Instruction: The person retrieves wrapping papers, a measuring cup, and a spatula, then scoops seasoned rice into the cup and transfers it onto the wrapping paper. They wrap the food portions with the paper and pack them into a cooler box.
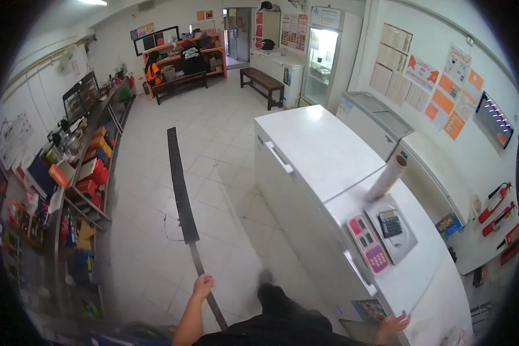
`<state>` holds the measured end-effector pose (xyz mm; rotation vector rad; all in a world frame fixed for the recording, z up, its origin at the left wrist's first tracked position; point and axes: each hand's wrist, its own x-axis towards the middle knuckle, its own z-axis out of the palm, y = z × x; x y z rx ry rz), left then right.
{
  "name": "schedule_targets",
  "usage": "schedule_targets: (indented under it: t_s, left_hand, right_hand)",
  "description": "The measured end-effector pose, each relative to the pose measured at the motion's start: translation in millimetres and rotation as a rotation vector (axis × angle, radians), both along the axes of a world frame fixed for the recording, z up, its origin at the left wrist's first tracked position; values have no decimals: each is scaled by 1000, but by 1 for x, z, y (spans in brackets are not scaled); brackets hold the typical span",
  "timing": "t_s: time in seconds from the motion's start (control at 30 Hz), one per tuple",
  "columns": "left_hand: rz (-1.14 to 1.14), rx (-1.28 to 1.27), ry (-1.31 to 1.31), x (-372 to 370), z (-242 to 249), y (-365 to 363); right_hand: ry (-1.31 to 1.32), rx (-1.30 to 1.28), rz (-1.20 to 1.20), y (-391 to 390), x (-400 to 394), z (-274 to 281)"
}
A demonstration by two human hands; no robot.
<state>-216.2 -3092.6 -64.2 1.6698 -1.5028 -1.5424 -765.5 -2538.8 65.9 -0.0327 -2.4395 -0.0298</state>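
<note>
My left hand (203,285) hangs in front of me with its fingers curled in, and nothing shows in them. In this view it overlaps a long dark strip (181,184) that runs along the tiled floor. My right hand (393,327) is low at the right, fingers stretched out, right at the near edge of a white chest freezer (305,138). On the freezer's top lie a scale with a pink keypad (368,244), a black calculator (390,223) on its plate, and a standing roll of film (387,177).
Shelves (98,167) crowded with boxes line the left wall. Two people sit on a bench (179,83) at the back, near a second bench (263,84). An upright glass-door fridge (320,66) and another chest freezer (375,118) stand on the right. Fire extinguishers (496,210) hang there.
</note>
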Motion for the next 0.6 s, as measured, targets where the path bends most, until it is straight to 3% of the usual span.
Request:
schedule_targets:
  t_s: [0.03,0.07,0.13,0.2,0.23,0.27,0.3,0.33,0.37,0.43,0.47,0.5,0.6]
  left_hand:
    - [-1,28,-14,-25,26,-31]
    - [-49,25,4,-32,17,-62]
    - [-141,32,48,-44,-3,-104]
    - [-296,110,-37,-24,-45,-146]
    - [-472,21,-93,5,-77,-156]
    - [-648,-65,-154,25,-86,-176]
    - [-554,185,-271,32,-63,-202]
    - [-449,434,-378,45,-43,-216]
    - [-278,441,-353,61,-31,-229]
    - [256,682,-329,75,-25,-267]
    - [557,730,-313,83,-26,-286]
    - [690,754,-313,94,-26,-304]
    - [615,768,-290,101,-26,-377]
  right_hand:
    - [-24,26,-24,-48,23,-13]
    - [-44,52,-47,-101,48,-15]
    - [-899,46,-214,-212,67,12]
    - [-1484,-410,116,-287,29,-69]
    - [-1772,-646,296,-323,20,-102]
    - [-1875,-456,421,-387,13,-98]
    - [-1964,-257,547,-463,12,-73]
    - [-1987,-15,786,-520,-14,-118]
    - [-1972,236,1027,-582,-42,-171]
    - [-1059,817,1599,-725,-69,-167]
    - [-1344,511,1342,-809,-64,-114]
    - [-1576,197,1046,-881,-48,-57]
    - [-1527,-82,1442,-1047,-89,-96]
